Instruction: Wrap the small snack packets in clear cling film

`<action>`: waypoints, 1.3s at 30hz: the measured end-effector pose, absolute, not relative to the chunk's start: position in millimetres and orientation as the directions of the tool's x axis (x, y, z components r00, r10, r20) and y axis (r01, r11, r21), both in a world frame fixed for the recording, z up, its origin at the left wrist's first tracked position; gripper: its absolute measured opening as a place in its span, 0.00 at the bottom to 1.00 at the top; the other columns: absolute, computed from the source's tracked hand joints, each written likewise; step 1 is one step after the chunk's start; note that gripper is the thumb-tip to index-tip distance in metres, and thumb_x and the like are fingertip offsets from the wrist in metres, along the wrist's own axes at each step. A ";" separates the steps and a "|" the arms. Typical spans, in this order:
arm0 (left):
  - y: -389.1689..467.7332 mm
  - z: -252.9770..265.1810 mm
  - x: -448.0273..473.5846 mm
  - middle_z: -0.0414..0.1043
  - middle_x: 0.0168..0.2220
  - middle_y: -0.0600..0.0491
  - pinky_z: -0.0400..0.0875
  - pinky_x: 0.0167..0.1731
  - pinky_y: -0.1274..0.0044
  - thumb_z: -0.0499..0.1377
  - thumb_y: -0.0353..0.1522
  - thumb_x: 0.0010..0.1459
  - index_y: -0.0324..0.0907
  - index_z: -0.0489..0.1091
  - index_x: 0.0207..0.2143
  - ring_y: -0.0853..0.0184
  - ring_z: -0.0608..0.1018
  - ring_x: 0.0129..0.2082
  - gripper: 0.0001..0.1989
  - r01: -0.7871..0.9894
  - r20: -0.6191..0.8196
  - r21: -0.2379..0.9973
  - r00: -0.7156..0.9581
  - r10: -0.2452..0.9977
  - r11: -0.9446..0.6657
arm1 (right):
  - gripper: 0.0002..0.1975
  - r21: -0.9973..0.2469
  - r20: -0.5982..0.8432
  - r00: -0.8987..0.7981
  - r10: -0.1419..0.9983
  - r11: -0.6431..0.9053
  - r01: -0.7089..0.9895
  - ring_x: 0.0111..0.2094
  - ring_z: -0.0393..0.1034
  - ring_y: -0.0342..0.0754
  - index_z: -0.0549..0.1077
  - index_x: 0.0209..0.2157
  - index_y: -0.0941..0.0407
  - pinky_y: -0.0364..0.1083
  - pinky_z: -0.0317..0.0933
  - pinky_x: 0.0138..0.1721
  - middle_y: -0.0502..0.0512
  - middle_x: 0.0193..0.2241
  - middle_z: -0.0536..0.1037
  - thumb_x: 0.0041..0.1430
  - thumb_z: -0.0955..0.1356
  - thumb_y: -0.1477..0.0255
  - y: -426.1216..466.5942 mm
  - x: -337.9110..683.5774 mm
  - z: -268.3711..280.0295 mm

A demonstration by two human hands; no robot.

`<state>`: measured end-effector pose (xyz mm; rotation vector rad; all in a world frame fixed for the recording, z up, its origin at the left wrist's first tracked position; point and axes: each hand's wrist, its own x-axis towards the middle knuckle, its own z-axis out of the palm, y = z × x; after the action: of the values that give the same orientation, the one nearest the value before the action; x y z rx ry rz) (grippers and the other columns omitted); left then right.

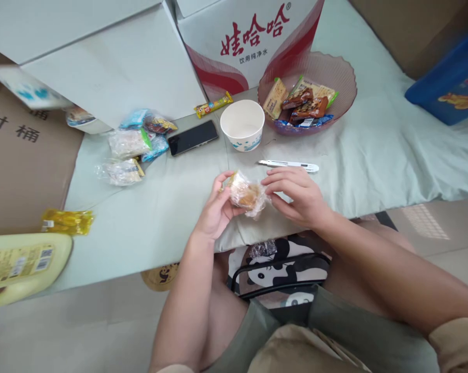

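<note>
On the table (pixel 148 212), a yellow jug (pixel 29 261) takes the front left corner, with a yellow packet (pixel 72 221) just beyond it. A brown carton (pixel 27 155) borders the left edge. Toward the back stand a white box (pixel 117 67) and a red-and-white carton (pixel 253 46). A phone (pixel 193 138), screen dark, lies back from the front edge; a blue container (pixel 453 77) sits far right.
</note>
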<state>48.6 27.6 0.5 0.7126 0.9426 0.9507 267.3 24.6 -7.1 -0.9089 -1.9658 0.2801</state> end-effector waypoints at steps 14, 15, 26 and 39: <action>32.6 -16.6 33.4 0.73 0.56 0.47 0.61 0.65 0.61 0.70 0.38 0.51 0.46 0.77 0.44 0.56 0.72 0.60 0.18 0.396 0.132 0.904 0.097 0.987 -0.160 | 0.17 -0.630 0.356 -0.349 0.867 0.498 0.596 0.49 0.73 0.59 0.72 0.51 0.53 0.57 0.63 0.51 0.60 0.48 0.80 0.60 0.67 0.65 25.8 273.1 -13.6; 32.4 -16.5 34.0 0.73 0.56 0.46 0.62 0.65 0.61 0.69 0.38 0.51 0.46 0.78 0.42 0.55 0.72 0.60 0.15 0.426 0.126 0.890 0.115 0.985 -0.163 | 0.18 -0.596 0.325 -0.374 0.868 0.496 0.632 0.50 0.73 0.60 0.72 0.52 0.53 0.58 0.63 0.51 0.60 0.49 0.79 0.60 0.68 0.66 26.1 272.1 -16.2; 36.1 -17.5 24.6 0.77 0.36 0.51 0.70 0.56 0.66 0.67 0.35 0.54 0.44 0.75 0.34 0.61 0.78 0.47 0.07 0.221 0.075 0.974 -0.131 0.988 -0.045 | 0.10 -0.586 0.243 -0.378 0.893 0.446 0.676 0.44 0.73 0.56 0.76 0.39 0.55 0.55 0.64 0.48 0.60 0.42 0.79 0.58 0.65 0.77 34.2 275.2 -26.1; 30.9 -14.3 21.3 0.78 0.45 0.45 0.73 0.49 0.69 0.69 0.39 0.52 0.42 0.77 0.29 0.59 0.79 0.49 0.10 0.207 0.000 0.978 -0.010 1.000 0.002 | 0.08 -0.618 0.271 -0.365 0.891 0.452 0.644 0.42 0.74 0.56 0.76 0.37 0.55 0.55 0.66 0.46 0.60 0.40 0.80 0.59 0.66 0.73 35.1 272.6 -26.0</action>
<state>21.3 30.9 -14.3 1.3558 1.3693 1.1100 272.6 35.1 -26.0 -1.2773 -2.1269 0.5569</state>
